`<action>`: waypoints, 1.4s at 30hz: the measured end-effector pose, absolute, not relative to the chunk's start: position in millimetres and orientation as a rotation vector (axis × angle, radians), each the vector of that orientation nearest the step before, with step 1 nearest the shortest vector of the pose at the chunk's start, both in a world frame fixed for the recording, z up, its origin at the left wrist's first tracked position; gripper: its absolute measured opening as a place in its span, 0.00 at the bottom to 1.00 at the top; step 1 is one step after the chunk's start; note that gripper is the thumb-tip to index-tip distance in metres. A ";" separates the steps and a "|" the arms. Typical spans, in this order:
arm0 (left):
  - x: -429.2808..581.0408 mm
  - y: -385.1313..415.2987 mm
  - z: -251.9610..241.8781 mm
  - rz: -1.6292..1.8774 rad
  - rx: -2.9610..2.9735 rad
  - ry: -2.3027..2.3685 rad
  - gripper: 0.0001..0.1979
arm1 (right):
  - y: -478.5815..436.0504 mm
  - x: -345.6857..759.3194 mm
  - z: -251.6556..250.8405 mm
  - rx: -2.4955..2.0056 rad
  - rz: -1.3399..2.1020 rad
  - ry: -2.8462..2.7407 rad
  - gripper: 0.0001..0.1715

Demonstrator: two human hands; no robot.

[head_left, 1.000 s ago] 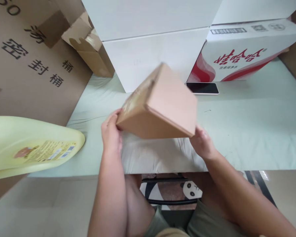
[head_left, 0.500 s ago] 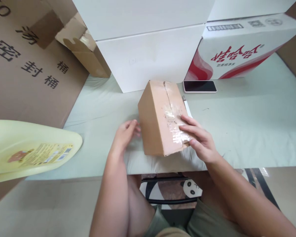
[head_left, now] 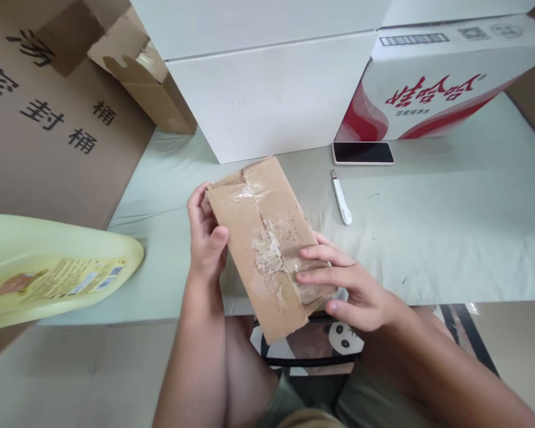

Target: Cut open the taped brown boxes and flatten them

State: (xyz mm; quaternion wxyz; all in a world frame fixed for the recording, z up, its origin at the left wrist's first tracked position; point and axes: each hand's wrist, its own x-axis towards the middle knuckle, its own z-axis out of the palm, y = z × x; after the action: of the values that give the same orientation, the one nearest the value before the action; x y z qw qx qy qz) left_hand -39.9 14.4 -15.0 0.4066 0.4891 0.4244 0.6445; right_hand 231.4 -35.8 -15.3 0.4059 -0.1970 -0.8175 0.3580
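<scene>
A small brown cardboard box [head_left: 258,232], its top seam covered with clear, torn tape, is tilted toward me over the near edge of the pale green table [head_left: 450,238]. My left hand [head_left: 205,238] grips its left edge, thumb on the top face. My right hand [head_left: 348,285] holds the lower right corner, fingers laid across the taped face. A white utility knife [head_left: 341,197] lies on the table just right of the box.
A phone [head_left: 362,153] lies face up behind the knife. Stacked white boxes [head_left: 271,89] and a red-and-white carton [head_left: 432,83] stand at the back. A large brown carton [head_left: 57,113] stands left, a pale yellow plastic container [head_left: 49,267] beside it.
The box was turned over in the air, set down with the taped face up, then pulled toward me and tilted. Both hands shifted their hold; the knife behind it came into view.
</scene>
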 end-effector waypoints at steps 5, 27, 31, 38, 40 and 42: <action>-43.7 22.4 -21.8 1.520 1.114 1.039 0.41 | -33.7 226.3 -19.2 -0.523 0.847 -2.028 0.22; -48.5 22.2 -36.1 1.450 1.148 0.993 0.32 | 5.4 256.3 -69.0 -1.532 0.427 -1.728 0.24; -51.3 24.2 -41.0 1.442 1.175 0.956 0.30 | 29.8 263.7 -87.3 -1.760 0.246 -1.969 0.28; -49.4 24.8 -38.1 1.430 1.182 0.927 0.29 | 33.3 254.6 -74.4 -1.722 0.375 -1.898 0.12; -48.7 25.1 -37.6 1.436 1.170 0.927 0.29 | 31.3 252.1 -67.0 -1.792 0.495 -1.728 0.12; -48.0 25.1 -38.0 1.437 1.167 0.939 0.29 | 30.3 249.3 -60.1 -1.761 0.679 -1.534 0.14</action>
State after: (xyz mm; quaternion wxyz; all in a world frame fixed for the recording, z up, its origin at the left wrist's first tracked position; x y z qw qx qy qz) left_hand -48.0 25.1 -38.0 0.5082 0.4841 0.3897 0.5963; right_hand 249.3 30.3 -60.1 0.3472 -0.6791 -0.5915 0.2617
